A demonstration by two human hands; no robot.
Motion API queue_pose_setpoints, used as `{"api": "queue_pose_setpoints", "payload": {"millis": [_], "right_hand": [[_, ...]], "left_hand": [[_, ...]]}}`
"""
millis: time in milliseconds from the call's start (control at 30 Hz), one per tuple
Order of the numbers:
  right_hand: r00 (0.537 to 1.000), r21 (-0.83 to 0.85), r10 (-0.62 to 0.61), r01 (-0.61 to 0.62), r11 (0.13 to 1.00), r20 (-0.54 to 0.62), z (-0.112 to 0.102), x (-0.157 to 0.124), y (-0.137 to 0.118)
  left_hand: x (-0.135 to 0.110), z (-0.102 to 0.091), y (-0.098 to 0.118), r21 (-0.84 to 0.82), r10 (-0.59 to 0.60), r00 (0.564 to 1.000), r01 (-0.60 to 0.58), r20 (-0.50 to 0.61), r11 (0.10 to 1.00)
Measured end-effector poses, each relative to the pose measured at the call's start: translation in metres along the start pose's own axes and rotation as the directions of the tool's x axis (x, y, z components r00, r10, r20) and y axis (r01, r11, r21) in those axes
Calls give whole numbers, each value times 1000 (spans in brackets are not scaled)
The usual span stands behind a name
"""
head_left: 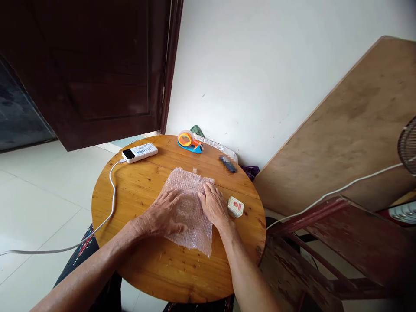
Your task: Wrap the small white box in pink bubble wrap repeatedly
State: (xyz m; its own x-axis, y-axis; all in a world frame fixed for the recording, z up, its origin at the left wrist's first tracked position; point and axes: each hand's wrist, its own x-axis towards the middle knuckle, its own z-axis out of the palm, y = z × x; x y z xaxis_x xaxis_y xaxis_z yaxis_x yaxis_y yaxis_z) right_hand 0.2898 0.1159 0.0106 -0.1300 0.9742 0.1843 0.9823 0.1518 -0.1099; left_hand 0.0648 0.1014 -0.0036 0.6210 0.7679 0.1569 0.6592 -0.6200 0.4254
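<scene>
A sheet of clear bubble wrap (191,208) lies spread on the round wooden table (188,277). My left hand (164,214) rests on its left side, fingers stretched out and thumb apart. On the right edge of the sheet lies my right hand (213,203), its fingers extended and touching the plastic. Neither hand grips anything that I can see. Just right of my right hand stands a small cream-coloured box (235,206) with a red mark on it.
At the table's back sits an orange and blue tape dispenser (190,142). A white power bank (139,152) with a white cable (113,195) is at the back left. A blurred dark object (227,164) lies back right. A red wooden chair (357,242) stands at the right.
</scene>
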Motion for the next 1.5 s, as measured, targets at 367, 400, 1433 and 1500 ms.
{"api": "queue_pose_setpoints", "payload": {"millis": [367, 400, 1433, 1500], "right_hand": [[991, -36, 103, -100, 994, 81, 6, 6, -3], [991, -37, 103, -101, 994, 84, 6, 6, -3], [992, 55, -27, 34, 998, -119, 9, -3, 1], [987, 68, -53, 64, 996, -154, 1, -3, 0]], "left_hand": [[42, -28, -22, 233, -164, 984, 142, 76, 962], [41, -28, -28, 233, -164, 983, 140, 87, 962], [7, 7, 8, 52, 187, 980, -191, 71, 980], [7, 6, 9, 54, 182, 980, -186, 75, 981]]}}
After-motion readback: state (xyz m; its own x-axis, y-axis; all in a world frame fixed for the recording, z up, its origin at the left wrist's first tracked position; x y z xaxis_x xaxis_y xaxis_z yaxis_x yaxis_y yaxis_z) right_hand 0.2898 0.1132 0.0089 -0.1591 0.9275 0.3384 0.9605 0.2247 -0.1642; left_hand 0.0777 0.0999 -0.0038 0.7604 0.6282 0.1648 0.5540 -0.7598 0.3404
